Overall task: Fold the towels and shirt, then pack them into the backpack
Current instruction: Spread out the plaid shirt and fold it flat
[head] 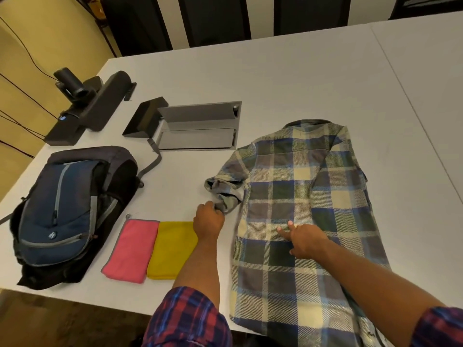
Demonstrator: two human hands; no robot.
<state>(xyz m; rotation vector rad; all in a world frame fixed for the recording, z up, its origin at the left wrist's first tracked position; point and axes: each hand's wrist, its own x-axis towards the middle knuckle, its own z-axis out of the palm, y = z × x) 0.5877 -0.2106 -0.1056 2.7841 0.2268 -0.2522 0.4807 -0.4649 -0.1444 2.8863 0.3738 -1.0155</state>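
Shirt [308, 209] flat on table, L grip [209, 219] pinching sleeve, R grip [304, 240] fingers straight, pressing shirt middle.

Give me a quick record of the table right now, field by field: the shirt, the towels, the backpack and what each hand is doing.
shirt: plaid shirt spread on the table, hem hanging over the near edge
sleeve: bunched sleeve at the shirt's left side
left hand: left hand grips the sleeve end
right hand: right hand presses on the shirt body, fingers extended
towels: pink towel and yellow towel, folded, side by side
backpack: blue backpack lies left of the towels
packed: nothing visibly packed yet
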